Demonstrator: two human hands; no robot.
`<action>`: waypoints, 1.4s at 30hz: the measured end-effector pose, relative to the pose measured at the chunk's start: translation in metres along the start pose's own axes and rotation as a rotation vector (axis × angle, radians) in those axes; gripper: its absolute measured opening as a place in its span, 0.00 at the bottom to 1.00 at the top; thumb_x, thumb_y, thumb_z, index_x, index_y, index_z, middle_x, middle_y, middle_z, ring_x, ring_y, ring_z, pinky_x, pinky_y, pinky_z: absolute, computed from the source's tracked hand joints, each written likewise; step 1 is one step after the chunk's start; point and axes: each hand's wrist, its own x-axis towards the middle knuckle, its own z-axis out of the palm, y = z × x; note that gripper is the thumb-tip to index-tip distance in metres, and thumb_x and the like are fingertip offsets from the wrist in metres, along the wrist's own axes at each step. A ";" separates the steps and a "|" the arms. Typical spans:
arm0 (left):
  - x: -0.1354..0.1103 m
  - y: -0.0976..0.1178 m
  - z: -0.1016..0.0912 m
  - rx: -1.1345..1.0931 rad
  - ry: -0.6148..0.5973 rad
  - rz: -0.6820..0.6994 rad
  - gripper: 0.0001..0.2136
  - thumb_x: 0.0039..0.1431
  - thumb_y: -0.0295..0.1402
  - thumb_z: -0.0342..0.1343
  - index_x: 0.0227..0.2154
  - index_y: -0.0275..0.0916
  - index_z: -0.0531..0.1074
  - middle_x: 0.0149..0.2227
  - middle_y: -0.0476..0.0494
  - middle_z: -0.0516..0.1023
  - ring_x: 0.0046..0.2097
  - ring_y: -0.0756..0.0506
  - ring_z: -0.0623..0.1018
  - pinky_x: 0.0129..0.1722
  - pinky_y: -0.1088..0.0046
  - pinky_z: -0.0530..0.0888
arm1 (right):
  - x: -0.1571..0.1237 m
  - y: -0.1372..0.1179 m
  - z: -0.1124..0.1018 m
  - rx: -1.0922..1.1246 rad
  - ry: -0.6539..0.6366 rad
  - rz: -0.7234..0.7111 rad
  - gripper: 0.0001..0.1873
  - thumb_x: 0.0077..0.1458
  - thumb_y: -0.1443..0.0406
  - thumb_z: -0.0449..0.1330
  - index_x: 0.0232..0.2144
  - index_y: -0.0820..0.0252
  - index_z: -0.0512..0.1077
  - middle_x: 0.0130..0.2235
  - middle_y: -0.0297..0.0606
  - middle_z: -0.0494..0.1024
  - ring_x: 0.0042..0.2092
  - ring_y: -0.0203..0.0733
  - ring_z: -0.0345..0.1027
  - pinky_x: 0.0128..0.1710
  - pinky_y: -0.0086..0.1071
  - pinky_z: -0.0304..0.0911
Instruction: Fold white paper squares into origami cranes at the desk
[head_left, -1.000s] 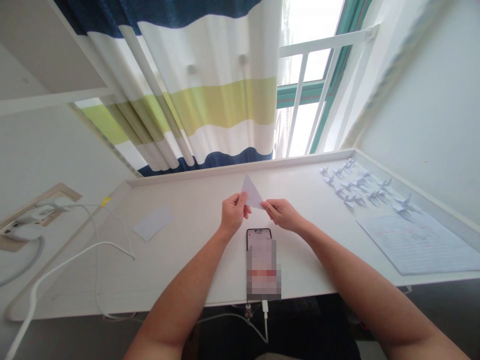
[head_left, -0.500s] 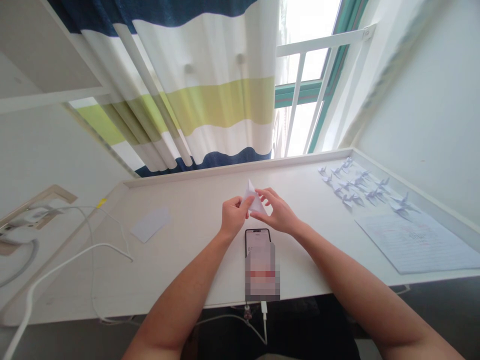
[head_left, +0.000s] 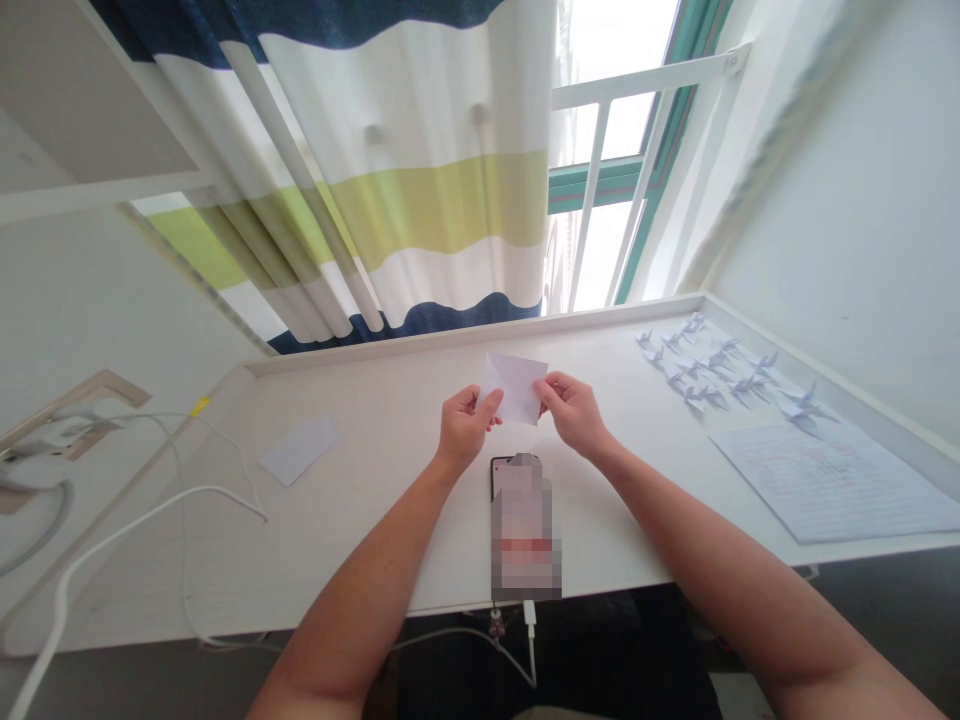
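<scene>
sheet (head_left: pixel 517 388): matt white paper | desk (head_left: pixel 375 520): smooth pale wood-grain

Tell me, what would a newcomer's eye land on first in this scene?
Most likely the small white paper held over the middle of the desk, pinched by the left hand at one edge and the right hand at the other. Next come the folded paper cranes clustered at the far right of the desk, and the striped curtain hanging behind it.
</scene>
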 end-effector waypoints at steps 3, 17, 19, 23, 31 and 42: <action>0.005 -0.003 -0.001 -0.036 0.001 -0.040 0.27 0.53 0.60 0.69 0.26 0.39 0.71 0.24 0.49 0.76 0.26 0.49 0.79 0.23 0.75 0.75 | 0.005 0.001 0.000 0.167 0.041 0.050 0.30 0.51 0.38 0.71 0.30 0.55 0.68 0.25 0.31 0.77 0.26 0.40 0.72 0.29 0.38 0.74; 0.006 -0.004 0.000 -0.173 -0.114 -0.214 0.19 0.49 0.43 0.69 0.40 0.36 0.77 0.31 0.46 0.82 0.28 0.46 0.82 0.26 0.70 0.82 | 0.004 -0.004 -0.006 0.247 -0.044 0.203 0.16 0.47 0.56 0.72 0.36 0.58 0.79 0.29 0.35 0.83 0.27 0.41 0.75 0.31 0.40 0.78; 0.007 -0.004 -0.002 -0.212 -0.114 -0.234 0.17 0.51 0.43 0.65 0.38 0.35 0.78 0.30 0.45 0.82 0.27 0.45 0.82 0.26 0.68 0.82 | 0.005 -0.002 -0.007 0.266 -0.049 0.210 0.13 0.49 0.57 0.70 0.34 0.59 0.80 0.27 0.36 0.81 0.27 0.41 0.75 0.31 0.40 0.77; 0.007 -0.004 -0.005 -0.226 -0.113 -0.229 0.17 0.54 0.47 0.60 0.31 0.35 0.78 0.32 0.41 0.81 0.31 0.43 0.83 0.27 0.66 0.83 | 0.005 0.001 -0.008 0.277 -0.095 0.183 0.16 0.54 0.52 0.67 0.29 0.60 0.82 0.31 0.42 0.82 0.33 0.45 0.78 0.34 0.41 0.77; 0.004 -0.011 -0.001 -0.016 -0.106 -0.118 0.24 0.55 0.42 0.70 0.51 0.38 0.71 0.34 0.45 0.84 0.31 0.46 0.82 0.32 0.70 0.80 | 0.006 0.001 -0.014 -0.006 -0.125 0.131 0.23 0.48 0.53 0.76 0.44 0.57 0.81 0.30 0.34 0.82 0.31 0.41 0.73 0.35 0.37 0.69; 0.000 -0.014 -0.006 0.266 -0.183 0.078 0.23 0.72 0.54 0.53 0.54 0.40 0.73 0.28 0.47 0.82 0.22 0.50 0.69 0.24 0.73 0.63 | 0.000 -0.002 -0.011 -0.102 -0.384 0.192 0.24 0.55 0.44 0.71 0.31 0.59 0.80 0.26 0.34 0.77 0.27 0.36 0.63 0.28 0.33 0.56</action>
